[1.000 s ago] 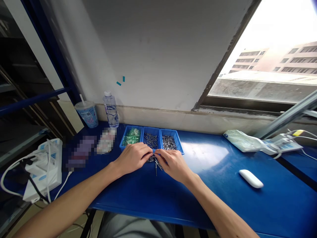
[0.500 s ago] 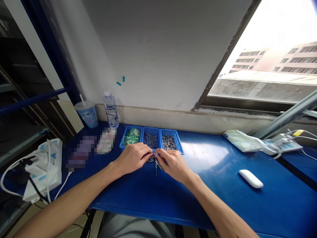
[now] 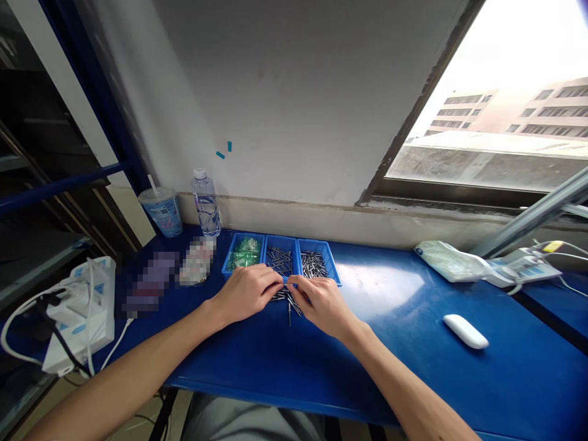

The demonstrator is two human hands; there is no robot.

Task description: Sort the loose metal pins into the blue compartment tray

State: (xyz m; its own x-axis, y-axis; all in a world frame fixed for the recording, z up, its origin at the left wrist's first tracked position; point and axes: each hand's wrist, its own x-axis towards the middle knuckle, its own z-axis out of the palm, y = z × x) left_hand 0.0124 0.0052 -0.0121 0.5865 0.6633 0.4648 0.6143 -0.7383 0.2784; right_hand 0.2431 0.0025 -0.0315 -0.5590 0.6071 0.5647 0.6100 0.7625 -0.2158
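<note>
My left hand [image 3: 250, 291] and my right hand [image 3: 319, 303] meet fingertip to fingertip in front of the trays, both closed in a pinch. Whatever small piece sits between the fingertips is too tiny to name. Below them, loose metal pins [image 3: 290, 306] that look like rivets lie in a pile on the blue table, partly hidden by the fingers. Behind stand three blue trays side by side: the left tray [image 3: 225, 267] holds green plastic packets [image 3: 248, 252], while the middle tray [image 3: 281, 240] and the right tray [image 3: 331, 264] hold more such metal pins.
A water bottle [image 3: 206, 205] and a lidded cup with a straw [image 3: 162, 211] stand at the back left. Power strips [image 3: 98, 312] with cables lie at the left. On the right are a white rounded case [image 3: 465, 331] and a plastic packet [image 3: 452, 260].
Almost nothing differs. Both hands stay pinched together at the same spot, with only a very slight shift of the fingertips.
</note>
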